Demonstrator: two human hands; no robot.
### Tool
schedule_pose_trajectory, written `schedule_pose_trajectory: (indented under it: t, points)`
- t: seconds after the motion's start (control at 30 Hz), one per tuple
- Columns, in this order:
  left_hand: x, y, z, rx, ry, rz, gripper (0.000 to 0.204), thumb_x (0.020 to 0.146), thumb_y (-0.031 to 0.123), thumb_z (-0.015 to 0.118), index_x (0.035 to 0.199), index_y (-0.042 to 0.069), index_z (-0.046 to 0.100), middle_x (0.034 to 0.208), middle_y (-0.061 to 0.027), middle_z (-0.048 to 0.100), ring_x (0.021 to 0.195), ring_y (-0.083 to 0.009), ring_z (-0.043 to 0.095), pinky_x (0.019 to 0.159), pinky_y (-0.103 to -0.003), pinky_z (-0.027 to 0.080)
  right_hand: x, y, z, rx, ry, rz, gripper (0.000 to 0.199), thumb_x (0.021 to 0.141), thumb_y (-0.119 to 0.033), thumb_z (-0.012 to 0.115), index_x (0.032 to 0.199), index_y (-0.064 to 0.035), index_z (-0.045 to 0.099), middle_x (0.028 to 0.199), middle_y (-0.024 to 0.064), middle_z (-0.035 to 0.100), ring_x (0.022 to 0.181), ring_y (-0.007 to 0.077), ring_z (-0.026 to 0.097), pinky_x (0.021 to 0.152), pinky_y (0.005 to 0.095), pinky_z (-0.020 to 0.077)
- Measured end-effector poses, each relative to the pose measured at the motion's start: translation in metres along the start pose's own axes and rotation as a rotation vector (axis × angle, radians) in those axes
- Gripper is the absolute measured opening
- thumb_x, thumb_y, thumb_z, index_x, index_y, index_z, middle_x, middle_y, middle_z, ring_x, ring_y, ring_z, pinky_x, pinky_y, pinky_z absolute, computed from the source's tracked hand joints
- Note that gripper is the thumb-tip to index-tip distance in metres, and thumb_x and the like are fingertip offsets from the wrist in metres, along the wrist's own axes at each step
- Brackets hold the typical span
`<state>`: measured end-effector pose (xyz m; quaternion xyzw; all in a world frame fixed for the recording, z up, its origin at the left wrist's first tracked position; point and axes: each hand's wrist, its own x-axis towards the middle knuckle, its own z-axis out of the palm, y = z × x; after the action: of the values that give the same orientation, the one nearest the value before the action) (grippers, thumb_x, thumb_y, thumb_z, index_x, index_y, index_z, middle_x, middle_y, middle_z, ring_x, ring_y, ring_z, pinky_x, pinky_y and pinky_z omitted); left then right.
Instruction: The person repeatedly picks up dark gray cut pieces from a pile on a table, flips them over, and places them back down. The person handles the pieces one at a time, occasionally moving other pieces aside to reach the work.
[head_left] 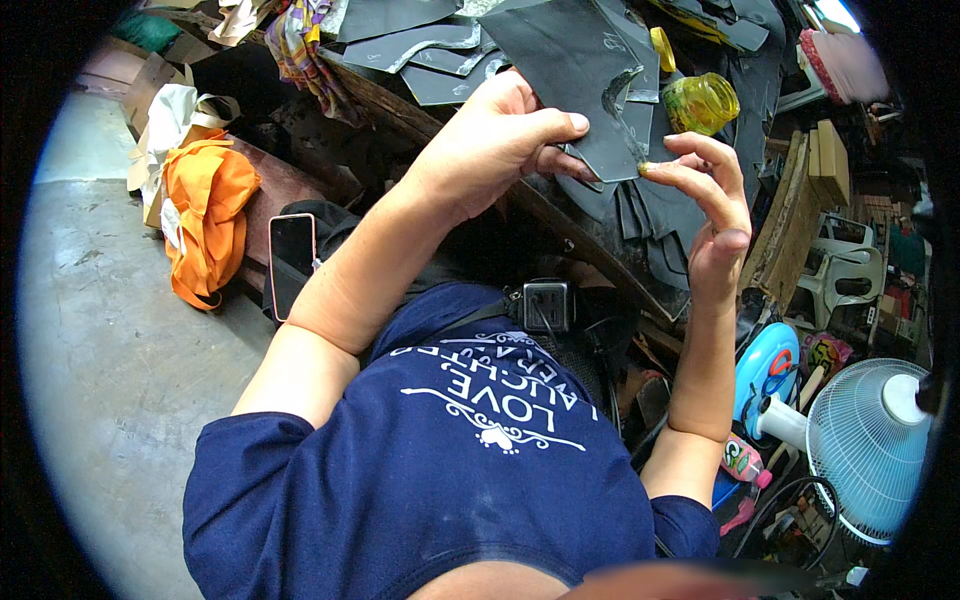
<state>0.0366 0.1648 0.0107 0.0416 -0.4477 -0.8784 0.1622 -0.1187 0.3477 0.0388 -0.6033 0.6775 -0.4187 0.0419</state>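
Black sheet [560, 60], raised over the bench [390, 105]. Left hand [505, 125]: thumb on top, fingers beneath, gripping the near edge. Right hand [715, 195]: fingers loosely curved and parted, index tip at the sheet's lower corner. Just beyond this hand, a yellow jar [702, 105] leans among black pieces [390, 48], which crowd the bench. Phone [292, 262] and orange bag [212, 205] lie to the left; fan [865, 450] and, farther off, pale chair [845, 265] stand to the right. The sheet hides some pieces and part of the left fingers; its top runs out of view. Clutter at far right is indistinct.
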Motion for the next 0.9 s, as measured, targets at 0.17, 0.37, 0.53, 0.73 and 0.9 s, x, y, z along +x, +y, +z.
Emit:
schedule_pose_trajectory:
  t: [0.17, 0.37, 0.53, 0.73, 0.9]
  points:
    - [0.001, -0.001, 0.002, 0.019, 0.028, 0.029, 0.026, 0.093, 0.006, 0.060, 0.115, -0.007, 0.059, 0.104, -0.0122, 0.068, 0.086, -0.0169, 0.070, 0.074, -0.029, 0.061, -0.003, -0.009, 0.006, -0.188, 0.050, -0.069, 0.090, 0.087, -0.081, 0.019, 0.105, -0.0146, 0.077, 0.103, 0.0066, 0.062, 0.084, 0.0182, 0.051, 0.089, 0.0361, 0.0332]
    - [0.003, -0.006, 0.004, 0.068, 0.095, 0.048, 0.026, 0.091, 0.005, 0.059, 0.116, -0.004, 0.058, 0.105, -0.0106, 0.067, 0.088, -0.0167, 0.069, 0.074, -0.030, 0.061, -0.004, -0.018, 0.013, -0.443, 0.034, -0.321, 0.076, 0.080, -0.080, 0.041, 0.106, -0.0179, 0.077, 0.097, 0.0034, 0.060, 0.067, 0.0133, 0.050, 0.083, 0.0356, 0.0308]
    - [-0.001, -0.003, 0.006, 0.120, 0.125, 0.027, 0.029, 0.090, 0.005, 0.061, 0.117, -0.003, 0.058, 0.105, -0.0096, 0.067, 0.086, -0.0154, 0.069, 0.072, -0.028, 0.060, 0.004, -0.019, 0.007, -0.085, 0.031, -0.143, 0.090, 0.084, -0.083, 0.022, 0.097, -0.0131, 0.077, 0.098, 0.0076, 0.059, 0.076, 0.0176, 0.050, 0.080, 0.0345, 0.0346]
    - [-0.006, -0.001, 0.006, 0.136, 0.056, -0.050, 0.030, 0.089, 0.010, 0.067, 0.115, -0.001, 0.059, 0.098, -0.0089, 0.068, 0.077, -0.0134, 0.069, 0.066, -0.025, 0.059, 0.018, -0.011, 0.002, -0.375, -0.020, -0.186, 0.088, 0.089, -0.079, 0.015, 0.108, -0.0185, 0.076, 0.105, 0.0051, 0.060, 0.077, 0.0170, 0.052, 0.086, 0.0366, 0.0321]
    - [-0.013, 0.006, -0.002, 0.133, 0.248, -0.003, 0.021, 0.085, 0.008, 0.071, 0.098, 0.000, 0.057, 0.086, -0.0055, 0.065, 0.069, -0.0124, 0.067, 0.060, -0.027, 0.059, 0.014, -0.005, 0.003, -0.273, -0.091, -0.175, 0.086, 0.089, -0.078, 0.017, 0.105, -0.0185, 0.076, 0.101, 0.0050, 0.061, 0.076, 0.0178, 0.052, 0.086, 0.0372, 0.0317]
